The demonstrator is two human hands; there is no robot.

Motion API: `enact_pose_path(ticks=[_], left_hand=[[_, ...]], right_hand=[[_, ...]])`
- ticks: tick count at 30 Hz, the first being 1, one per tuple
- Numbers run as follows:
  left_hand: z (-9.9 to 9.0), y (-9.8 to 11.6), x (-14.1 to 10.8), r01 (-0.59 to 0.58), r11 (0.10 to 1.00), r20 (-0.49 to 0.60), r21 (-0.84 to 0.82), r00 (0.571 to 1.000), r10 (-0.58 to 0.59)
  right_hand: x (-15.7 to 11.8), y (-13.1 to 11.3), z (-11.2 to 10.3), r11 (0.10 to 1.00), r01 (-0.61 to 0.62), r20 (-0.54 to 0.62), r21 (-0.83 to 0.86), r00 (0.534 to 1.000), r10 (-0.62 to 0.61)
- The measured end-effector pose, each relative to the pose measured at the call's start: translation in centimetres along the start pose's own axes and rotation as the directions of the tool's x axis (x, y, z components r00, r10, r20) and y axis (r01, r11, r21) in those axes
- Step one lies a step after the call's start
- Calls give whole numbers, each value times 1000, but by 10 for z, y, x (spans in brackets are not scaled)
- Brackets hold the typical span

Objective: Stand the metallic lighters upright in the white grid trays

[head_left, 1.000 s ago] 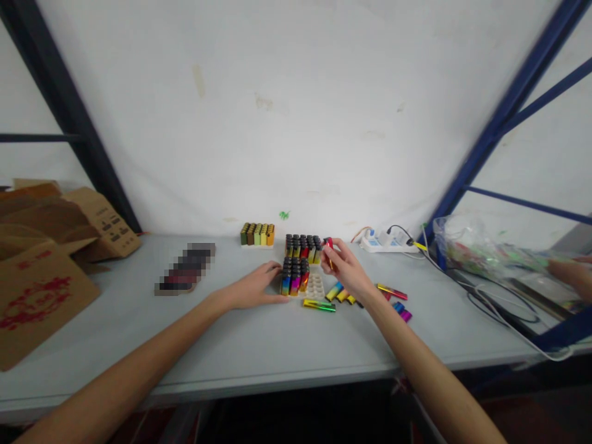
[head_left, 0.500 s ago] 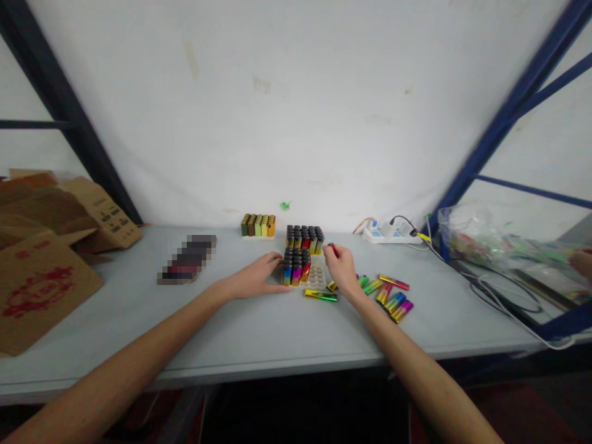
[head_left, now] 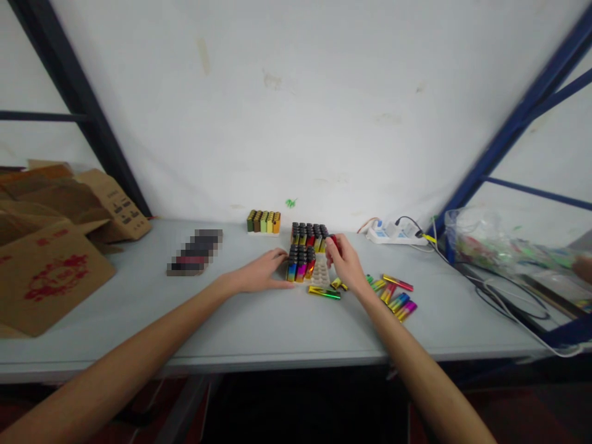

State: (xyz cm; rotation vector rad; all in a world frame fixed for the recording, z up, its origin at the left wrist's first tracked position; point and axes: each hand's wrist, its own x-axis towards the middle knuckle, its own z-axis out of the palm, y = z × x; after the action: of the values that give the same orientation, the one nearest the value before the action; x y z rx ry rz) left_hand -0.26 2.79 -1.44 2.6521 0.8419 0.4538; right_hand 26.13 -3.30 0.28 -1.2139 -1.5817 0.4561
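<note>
Upright lighters (head_left: 300,265) with black tops and shiny coloured bodies stand packed in the left part of a pale tray (head_left: 320,273) with round hollows. My left hand (head_left: 264,271) lies at the left side of this group, thumb stretched along the front and fingers apart. Over the tray's right side, my right hand (head_left: 345,262) pinches a red lighter (head_left: 333,238), mostly hidden by the fingers. A yellow-green lighter (head_left: 324,293) lies in front of the tray. More loose lighters (head_left: 398,301) lie to the right of my right hand.
Behind the tray stands another block of black-topped lighters (head_left: 309,234). A yellow-green set (head_left: 263,222) is farther left. Cardboard boxes (head_left: 60,277) and a blurred-out item (head_left: 194,253) lie left. A power strip (head_left: 395,232), cables and plastic bags (head_left: 476,237) are right, beside the blue frame.
The view has turned slightly left, so everything sits a little farther right. My right hand has tilted slightly, with the red lighter still in its fingers. My left hand stays beside the group.
</note>
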Motion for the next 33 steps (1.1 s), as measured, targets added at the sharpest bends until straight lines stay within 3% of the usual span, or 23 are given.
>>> enact_pose_path(ticks=[5,9,16,20,24,33], left_hand=[[0,1,0,-1,1000,18,-12,1000,1],[-1,3,0,5,1000,8,-14,1000,-5],[2,-1,0,-24,1000,1,-4,1000,24],[3,-2,0,-46,999,-26,4,999,46],[2,-2,0,-42,999,-17,-6,999,42],[0,-1,1,-18,1000,6,1,1000,18]], right_hand=[[-4,-13,-19,934,216,5,-285,975,-224],[-10,-23,-23,925,233,154,-299,969,-194],[-14,-20,-13,944,272,385,-186,904,-185],[-14,-14,-11,925,310,425,-220,884,-195],[-13,-9,-12,897,329,385,-295,900,-203],[-6,-11,-21,917,308,476,-252,865,-160]])
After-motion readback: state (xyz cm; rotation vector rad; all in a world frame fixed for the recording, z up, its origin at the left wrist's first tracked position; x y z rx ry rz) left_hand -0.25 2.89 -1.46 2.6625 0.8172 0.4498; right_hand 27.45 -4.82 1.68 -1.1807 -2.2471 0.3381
